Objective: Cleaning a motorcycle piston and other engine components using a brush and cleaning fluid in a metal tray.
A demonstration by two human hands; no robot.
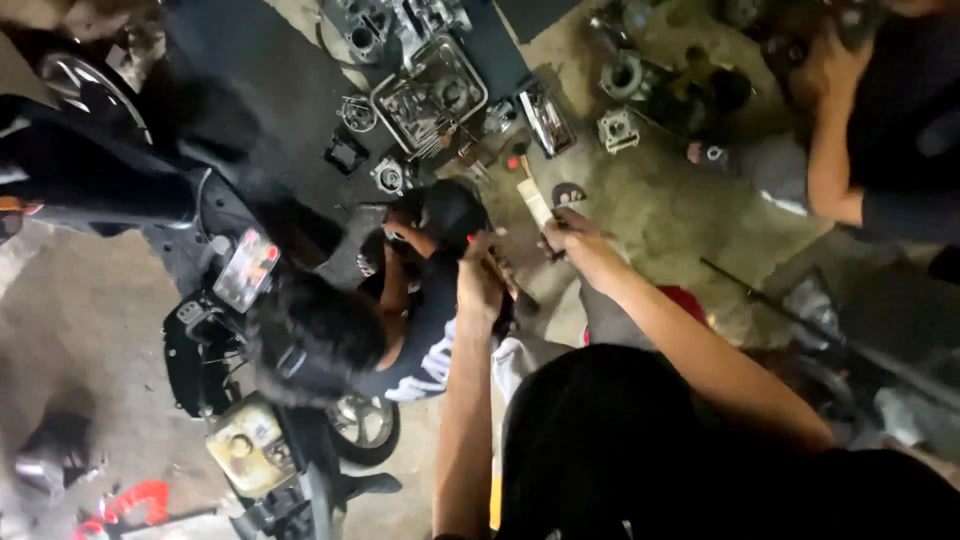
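The person wearing the camera stands over a concrete floor [660,215] strewn with engine parts, both bare arms reaching forward and down.

The right hand [566,232] is closed around a pale, flat stick-like tool [535,200]. The tool's long axis runs away from the hand, up and slightly to the left in the view, with its far end near a small red object [513,162] on the floor. What sort of tool it is cannot be told; the picture is blurred.

The left hand [478,272] sits just left of the right, near it but apart. Its fingers are curled against a dark rounded part [448,212] that lies directly beyond it. Whether it grips that part or only presses on it cannot be told. The left hand is the nearer of the two to the dark part; the right is nearer to the pale tool.

A second person [320,340], dark-haired, crouches to the left beside a motorcycle [240,300], one arm raised toward the same dark part. A third person's arm [830,130] shows at upper right.

Count: two own hands, one pale tool, one dark rounded part, one motorcycle, one metal tray [430,92] of small pieces beyond the hands, one long thin rod [800,315] lying at right. Loose engine pieces around the tray are too many and too blurred to count.
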